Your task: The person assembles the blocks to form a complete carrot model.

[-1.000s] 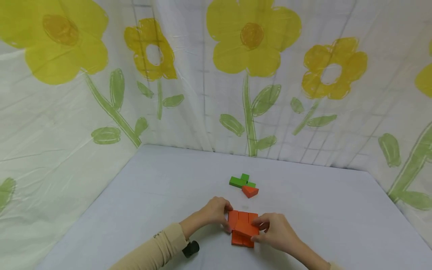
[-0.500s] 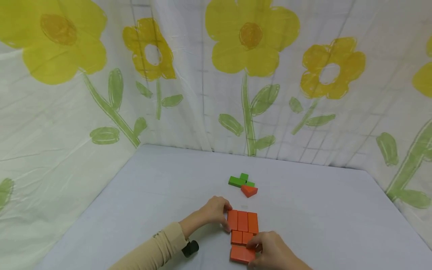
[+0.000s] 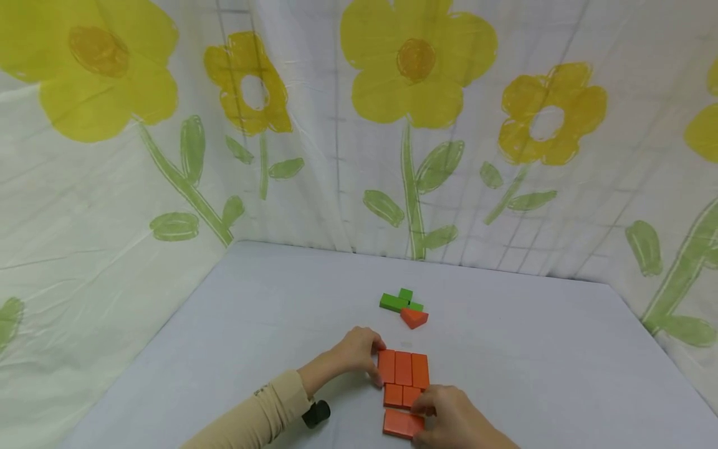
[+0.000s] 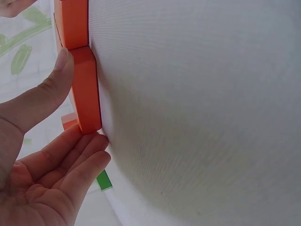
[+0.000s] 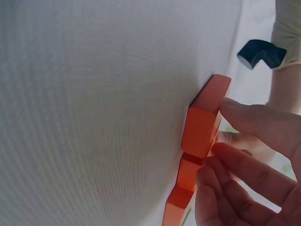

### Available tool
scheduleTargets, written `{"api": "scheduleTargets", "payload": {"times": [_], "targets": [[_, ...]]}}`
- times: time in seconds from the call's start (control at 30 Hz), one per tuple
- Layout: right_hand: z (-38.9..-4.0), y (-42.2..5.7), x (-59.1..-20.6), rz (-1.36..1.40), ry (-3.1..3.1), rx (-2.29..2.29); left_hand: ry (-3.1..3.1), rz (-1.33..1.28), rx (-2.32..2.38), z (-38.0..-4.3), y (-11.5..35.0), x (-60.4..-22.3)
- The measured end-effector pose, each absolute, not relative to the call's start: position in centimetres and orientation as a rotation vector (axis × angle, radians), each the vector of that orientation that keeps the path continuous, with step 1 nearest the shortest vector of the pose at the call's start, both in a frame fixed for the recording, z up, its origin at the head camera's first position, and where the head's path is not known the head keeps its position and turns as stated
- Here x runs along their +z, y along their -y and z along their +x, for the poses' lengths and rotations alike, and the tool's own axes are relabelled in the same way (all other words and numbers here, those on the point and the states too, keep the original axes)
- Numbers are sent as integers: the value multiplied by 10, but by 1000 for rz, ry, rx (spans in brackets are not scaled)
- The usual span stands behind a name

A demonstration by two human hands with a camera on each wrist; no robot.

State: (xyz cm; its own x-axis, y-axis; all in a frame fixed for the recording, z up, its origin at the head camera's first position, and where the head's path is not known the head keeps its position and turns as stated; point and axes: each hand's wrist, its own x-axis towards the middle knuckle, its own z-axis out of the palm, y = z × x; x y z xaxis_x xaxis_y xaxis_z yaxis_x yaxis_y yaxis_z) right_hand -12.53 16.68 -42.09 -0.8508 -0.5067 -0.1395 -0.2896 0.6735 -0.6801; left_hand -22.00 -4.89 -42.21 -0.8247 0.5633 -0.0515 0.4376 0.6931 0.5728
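Three upright-oriented orange blocks lie side by side on the table, with two smaller orange blocks (image 3: 393, 395) against their near side. My left hand (image 3: 354, 350) holds the leftmost orange block (image 4: 85, 89) of the row by its ends, thumb at the near corner and fingertips at the far end. Nearest to me, a wide orange block (image 3: 402, 424) lies flat just below the two small ones, a thin gap between. My right hand (image 3: 453, 416) pinches its right end; in the right wrist view the thumb rests on that block's edge and the other fingers are bent.
Farther back, several green blocks (image 3: 394, 302) sit together, with an orange triangular block (image 3: 414, 317) just in front of them. A black device (image 3: 316, 413) shows beneath the left sleeve. A flower-printed curtain (image 3: 314, 187) hangs behind the white table (image 3: 280, 293).
My right hand has brought the wide orange block, earlier tilted over the others, down toward me and laid it flat. My left hand stays at the leftmost block.
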Motion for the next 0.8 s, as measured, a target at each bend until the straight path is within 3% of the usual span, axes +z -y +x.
{"api": "scheduleTargets", "payload": {"times": [0.2,0.8], "targets": [[-126,-167,-422,-725,-2608,-960,-2682,813,820,-221,49,-423],[-130,-162,-422,-662,-2644,-926,-2684,812,833,-221,49,-424]]}}
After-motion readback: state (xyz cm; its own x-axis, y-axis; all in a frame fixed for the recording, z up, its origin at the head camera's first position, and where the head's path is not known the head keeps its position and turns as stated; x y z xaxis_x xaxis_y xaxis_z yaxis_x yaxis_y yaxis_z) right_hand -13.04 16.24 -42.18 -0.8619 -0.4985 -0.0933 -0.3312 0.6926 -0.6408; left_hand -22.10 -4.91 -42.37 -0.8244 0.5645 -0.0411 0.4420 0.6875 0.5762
